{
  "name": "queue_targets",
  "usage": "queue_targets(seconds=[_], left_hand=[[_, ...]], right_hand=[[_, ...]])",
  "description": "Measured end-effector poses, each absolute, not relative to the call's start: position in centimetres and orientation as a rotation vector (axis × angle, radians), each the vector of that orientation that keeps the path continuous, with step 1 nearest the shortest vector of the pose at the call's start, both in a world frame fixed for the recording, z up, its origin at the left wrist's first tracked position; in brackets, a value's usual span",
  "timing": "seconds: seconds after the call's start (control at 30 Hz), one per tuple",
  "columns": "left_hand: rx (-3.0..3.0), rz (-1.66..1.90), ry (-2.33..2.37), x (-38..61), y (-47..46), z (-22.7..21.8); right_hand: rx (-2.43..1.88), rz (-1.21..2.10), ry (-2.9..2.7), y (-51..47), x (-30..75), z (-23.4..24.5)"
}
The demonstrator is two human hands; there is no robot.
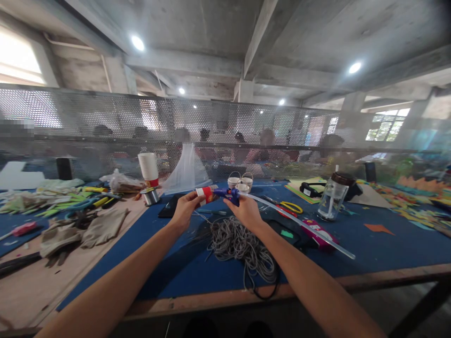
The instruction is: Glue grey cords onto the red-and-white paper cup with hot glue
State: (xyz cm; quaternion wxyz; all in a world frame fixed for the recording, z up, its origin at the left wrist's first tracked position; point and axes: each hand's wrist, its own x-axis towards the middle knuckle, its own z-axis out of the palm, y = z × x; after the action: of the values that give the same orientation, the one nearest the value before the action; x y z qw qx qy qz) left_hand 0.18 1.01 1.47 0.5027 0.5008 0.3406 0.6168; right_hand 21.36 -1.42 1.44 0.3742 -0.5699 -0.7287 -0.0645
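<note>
My left hand [186, 208] grips a red and white paper cup [206, 194], tipped on its side with its end toward the right. In my right hand [246, 210] is a blue hot glue gun [229, 192], its nozzle at the cup. A long clear glue stick [303, 225] sticks out of the back of the gun and slants down to the right. Below my hands lies a tangled heap of grey cord [241, 246]. Just beyond the gun stand several small white cups with wire-like loops [234, 181].
Left are stacked paper cups [148, 167], a wire spool [151, 197], work gloves [104, 228] and pliers. Right are yellow-handled scissors [291, 207], a purple packet [319, 234], a clear bottle [333, 199] and paper scraps. A perforated metal screen [218, 126] backs the table, with people behind it.
</note>
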Motion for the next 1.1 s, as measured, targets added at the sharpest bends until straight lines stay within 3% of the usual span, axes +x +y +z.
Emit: queue_targets(seconds=[1.1], left_hand=[[1.238, 1.500, 0.827, 0.07, 1.33, 1.29]], right_hand=[[-1.518, -0.286, -1.903, -1.78, 21.23, 1.76]])
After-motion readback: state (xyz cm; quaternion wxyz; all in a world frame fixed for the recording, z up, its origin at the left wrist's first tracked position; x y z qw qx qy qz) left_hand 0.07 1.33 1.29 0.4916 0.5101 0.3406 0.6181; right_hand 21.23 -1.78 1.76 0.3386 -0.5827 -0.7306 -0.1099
